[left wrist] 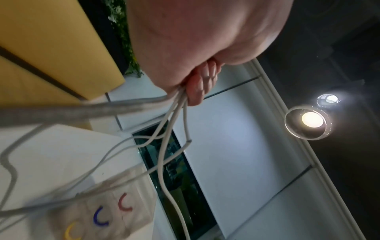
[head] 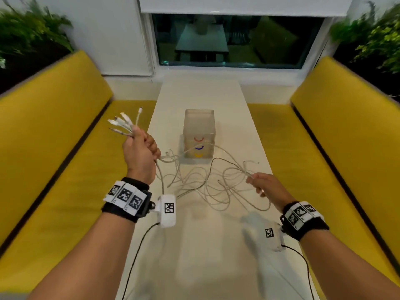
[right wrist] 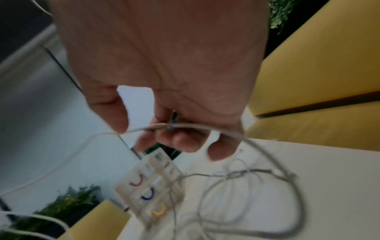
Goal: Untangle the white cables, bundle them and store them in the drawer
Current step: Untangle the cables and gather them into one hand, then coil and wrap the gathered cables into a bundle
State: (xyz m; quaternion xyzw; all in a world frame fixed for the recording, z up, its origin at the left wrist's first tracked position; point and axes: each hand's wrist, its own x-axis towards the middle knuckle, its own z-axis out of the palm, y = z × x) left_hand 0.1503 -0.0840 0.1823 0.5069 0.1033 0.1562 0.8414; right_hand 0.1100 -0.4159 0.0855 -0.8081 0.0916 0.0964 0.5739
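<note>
Several white cables (head: 201, 182) lie in tangled loops on the white table (head: 201, 245). My left hand (head: 140, 148) is raised over the table's left edge and grips a bunch of them in a fist; their plug ends (head: 123, 124) fan out above it, and the strands (left wrist: 170, 129) hang down from the curled fingers. My right hand (head: 263, 184), low on the right, holds one cable (right wrist: 185, 125) between thumb and curled fingers. A translucent drawer unit (head: 199, 135) with red, blue and yellow handles stands mid-table behind the tangle, drawers shut.
Yellow benches (head: 54, 148) run along both sides of the narrow table. A dark window (head: 236, 40) lies beyond its far end, with plants (head: 28, 29) in both back corners. Black wrist-camera leads (head: 138, 252) trail over the near table.
</note>
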